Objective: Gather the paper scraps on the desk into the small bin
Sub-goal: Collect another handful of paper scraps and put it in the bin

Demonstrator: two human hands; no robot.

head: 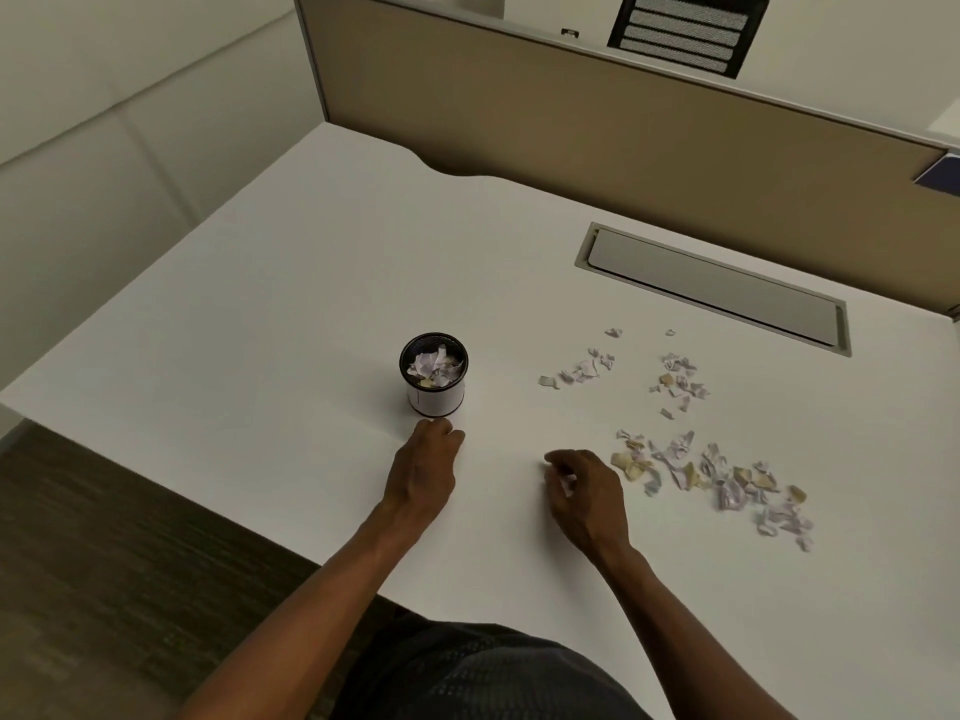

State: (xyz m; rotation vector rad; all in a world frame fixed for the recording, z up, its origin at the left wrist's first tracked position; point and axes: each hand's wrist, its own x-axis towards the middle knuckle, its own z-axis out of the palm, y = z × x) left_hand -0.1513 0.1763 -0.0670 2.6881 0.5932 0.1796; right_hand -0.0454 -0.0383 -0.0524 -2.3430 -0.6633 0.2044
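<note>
A small black mesh bin [434, 392] with a white band stands upright mid-desk, filled near its rim with pale crumpled scraps. My left hand [423, 467] rests on the desk just in front of the bin's base, fingers loosely bent, holding nothing. My right hand [584, 493] hovers to the right with fingers curled inward, and a pale scrap shows between fingertips and thumb. Loose paper scraps [711, 472], lilac, white and tan, lie scattered right of that hand. Two smaller scrap clusters [584, 368] [678, 381] lie farther back.
The white desk [291, 314] ends at a front edge on the left, above dark carpet [104, 563]. A grey cable hatch [711, 288] is set into the desk at the back right. A tan partition [571, 122] runs along the far edge.
</note>
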